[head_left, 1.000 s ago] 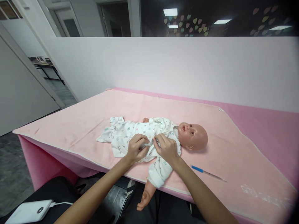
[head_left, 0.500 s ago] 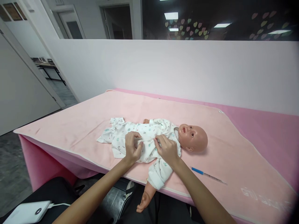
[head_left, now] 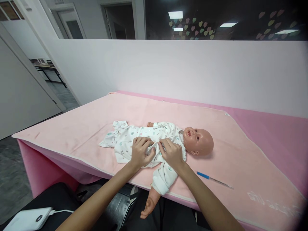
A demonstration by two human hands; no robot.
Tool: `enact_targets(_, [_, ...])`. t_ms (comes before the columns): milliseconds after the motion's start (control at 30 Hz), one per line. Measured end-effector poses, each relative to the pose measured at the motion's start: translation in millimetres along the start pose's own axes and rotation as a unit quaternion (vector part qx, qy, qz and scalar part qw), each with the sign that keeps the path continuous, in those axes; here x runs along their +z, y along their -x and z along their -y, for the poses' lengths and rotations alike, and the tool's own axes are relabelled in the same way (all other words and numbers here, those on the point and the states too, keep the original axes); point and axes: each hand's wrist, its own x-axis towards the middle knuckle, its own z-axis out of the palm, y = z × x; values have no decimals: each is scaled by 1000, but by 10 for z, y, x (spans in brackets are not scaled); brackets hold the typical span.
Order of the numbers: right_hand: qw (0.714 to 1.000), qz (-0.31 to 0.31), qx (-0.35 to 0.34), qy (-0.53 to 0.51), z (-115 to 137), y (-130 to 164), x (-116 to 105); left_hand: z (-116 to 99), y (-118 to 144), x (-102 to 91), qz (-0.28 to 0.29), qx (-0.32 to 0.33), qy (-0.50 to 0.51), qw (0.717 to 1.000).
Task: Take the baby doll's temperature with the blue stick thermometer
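A baby doll (head_left: 201, 141) lies on its back with its head to the right, dressed in a white printed romper (head_left: 125, 141). At the middle of its front, my left hand (head_left: 142, 151) pinches the edge of the romper's opening. Close by on the chest side, my right hand (head_left: 170, 153) is also closed on the romper's edge. A small fold of cloth is lifted between the two hands. One doll arm hangs over the table's near edge. The exact fingertip contact is partly hidden by my fingers.
A pink blanket (head_left: 91, 112) covers the table. Right of my right forearm lies a thin pen-like stick with a blue end (head_left: 203, 175). A white power bank (head_left: 29, 218) with a cable rests at lower left. A white wall (head_left: 168, 70) stands behind the table.
My left hand has moved right along the romper's front, nearer to my right hand, and the cloth edge between them is raised. My right hand stays nearly in place.
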Motion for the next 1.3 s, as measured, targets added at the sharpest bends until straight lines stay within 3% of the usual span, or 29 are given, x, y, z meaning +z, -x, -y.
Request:
enact_targets(567, [1000, 0, -7, 0, -1, 10, 0, 30, 20, 7, -14, 8, 60, 998])
enact_targets(800, [1000, -11, -15, -5, -4, 14, 7, 77, 67, 1, -78, 46, 114, 989])
enact_targets(933, [1000, -26, 0, -9, -4, -6, 1, 140, 66, -1, -142, -46, 149, 978])
enact_targets(1067, [999, -37, 14, -5, 3, -18, -10, 154, 56, 4, -240, -162, 181, 940])
enact_targets(1133, [999, -39, 14, -4, 6, -18, -13, 122, 49, 1, -204, -131, 145, 959])
enact_targets(1200, [999, -39, 13, -2, 5, -16, -14, 75, 37, -2, -122, -63, 80, 987])
enact_targets(1300, [999, -35, 15, 1, 1, -12, -13, 9, 8, 5, -47, -19, 11, 999])
